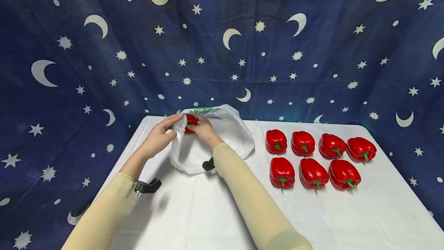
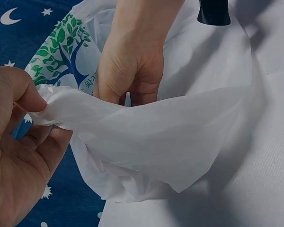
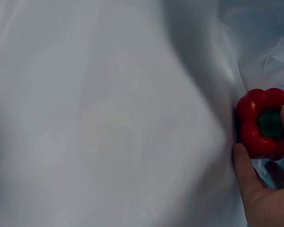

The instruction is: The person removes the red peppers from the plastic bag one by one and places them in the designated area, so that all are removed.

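A white plastic bag (image 1: pixel 239 136) with a green tree print lies on its side on the table, its mouth facing me. My left hand (image 1: pixel 157 138) pinches the bag's left rim between thumb and fingers; in the left wrist view the pinched plastic (image 2: pixel 49 101) is bunched at the fingertips. Inside the bag, my right hand (image 1: pixel 205 129) grips a red bell pepper (image 3: pixel 258 135). The thumb lies by its green stem and the other fingers reach around its side. From the left wrist the bag's front wall hides this pepper and the right fingertips.
On the right of the white-covered table (image 1: pixel 222 219) stand two rows of red bell peppers, several in the back row (image 1: pixel 303 142) and three in the front row (image 1: pixel 313 173). A dark blue curtain (image 1: pixel 208 49) with moons and stars hangs behind the table.
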Action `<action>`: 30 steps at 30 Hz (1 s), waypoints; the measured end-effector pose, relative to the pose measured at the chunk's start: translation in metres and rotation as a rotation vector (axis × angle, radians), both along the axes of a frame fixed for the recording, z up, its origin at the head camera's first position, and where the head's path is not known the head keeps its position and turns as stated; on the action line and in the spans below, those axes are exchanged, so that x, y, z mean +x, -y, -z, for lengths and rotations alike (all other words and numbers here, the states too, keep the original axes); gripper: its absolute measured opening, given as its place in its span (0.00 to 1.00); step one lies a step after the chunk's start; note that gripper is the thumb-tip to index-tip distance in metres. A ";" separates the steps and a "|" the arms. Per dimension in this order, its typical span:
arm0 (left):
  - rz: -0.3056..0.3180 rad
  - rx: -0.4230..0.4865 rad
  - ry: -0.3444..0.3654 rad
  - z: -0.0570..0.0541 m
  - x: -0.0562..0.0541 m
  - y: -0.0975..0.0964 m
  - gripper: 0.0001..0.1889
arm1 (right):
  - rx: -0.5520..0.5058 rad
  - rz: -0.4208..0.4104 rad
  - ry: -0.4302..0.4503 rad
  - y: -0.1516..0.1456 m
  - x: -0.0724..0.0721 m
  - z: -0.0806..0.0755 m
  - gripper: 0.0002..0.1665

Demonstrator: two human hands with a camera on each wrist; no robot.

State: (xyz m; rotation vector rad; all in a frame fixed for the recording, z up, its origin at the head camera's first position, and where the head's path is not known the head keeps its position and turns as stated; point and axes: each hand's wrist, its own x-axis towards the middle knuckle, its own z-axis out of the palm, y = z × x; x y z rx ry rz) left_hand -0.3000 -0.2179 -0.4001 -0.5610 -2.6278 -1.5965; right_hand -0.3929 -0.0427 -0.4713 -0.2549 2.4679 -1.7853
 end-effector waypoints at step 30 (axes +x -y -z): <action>0.008 -0.038 0.023 0.001 0.002 0.002 0.31 | 0.058 -0.109 -0.047 -0.048 0.014 0.002 0.34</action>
